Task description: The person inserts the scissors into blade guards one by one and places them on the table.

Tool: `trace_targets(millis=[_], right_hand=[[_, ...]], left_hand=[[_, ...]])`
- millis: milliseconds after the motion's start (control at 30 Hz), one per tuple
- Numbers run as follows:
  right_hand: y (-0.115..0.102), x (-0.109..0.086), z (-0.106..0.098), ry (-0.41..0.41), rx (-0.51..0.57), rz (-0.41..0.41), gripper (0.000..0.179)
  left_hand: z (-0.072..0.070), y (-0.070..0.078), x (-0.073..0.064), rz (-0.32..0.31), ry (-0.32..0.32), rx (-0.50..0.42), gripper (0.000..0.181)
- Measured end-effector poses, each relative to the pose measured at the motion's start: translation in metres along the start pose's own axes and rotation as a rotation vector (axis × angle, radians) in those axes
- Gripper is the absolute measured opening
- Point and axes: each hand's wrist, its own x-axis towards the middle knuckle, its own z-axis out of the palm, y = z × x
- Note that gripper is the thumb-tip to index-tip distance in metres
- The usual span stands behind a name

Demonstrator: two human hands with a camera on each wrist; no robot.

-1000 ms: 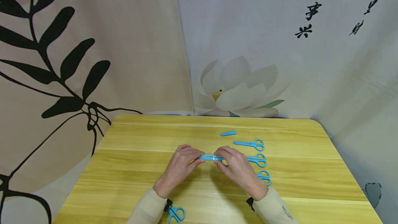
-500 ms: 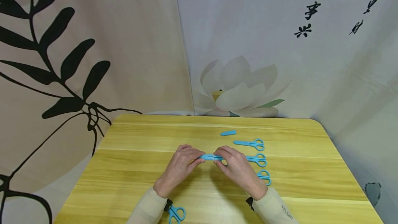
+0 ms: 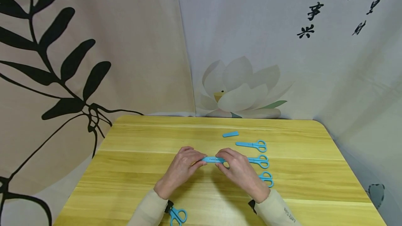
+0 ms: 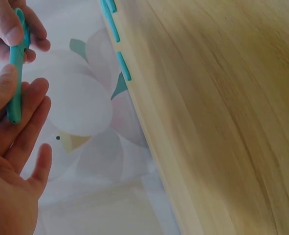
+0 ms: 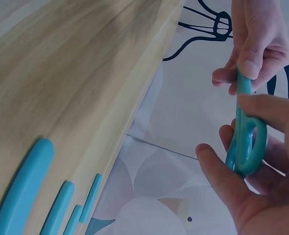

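Both hands hold one pair of blue scissors (image 5: pixel 242 125) above the middle of the table. My left hand (image 3: pixel 184 163) pinches the tip of the blue blade cover (image 4: pixel 15 95) between thumb and fingers. From the other side my right hand (image 3: pixel 240 171) grips the scissors by the handle, its fingers hiding part of the finger loops in the head view. The cover sits over the blades, its open end right up against the handle. In the right wrist view one handle loop shows between thumb and fingers.
A loose blue blade cover (image 3: pixel 230 134) lies at the back of the wooden table (image 3: pixel 141 138). Covered scissors (image 3: pixel 246 144) lie before it. Two more scissors, (image 3: pixel 263 162) partly behind the right hand, line the right side. Another pair of scissors (image 3: pixel 176 215) lies by the left wrist.
The silver strip of blade seen between cover and handle one second ago has gone; the cover has closed up to the handle. Both hands stay almost in place.
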Motion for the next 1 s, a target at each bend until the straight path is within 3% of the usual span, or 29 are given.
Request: trace_targets(millis=[700,1000], right_hand=[[-0.002,-0.0014,0.0036,0.031,-0.017,-0.007,0.026],[0.0009,-0.0016,0.0033,0.039,0.03,-0.01,0.025]], left_hand=[[0.0005,-0.0022,0.0006,0.025,-0.004,0.007,0.016],[-0.001,-0.0004,0.0045,0.068,0.0,0.066,0.017]])
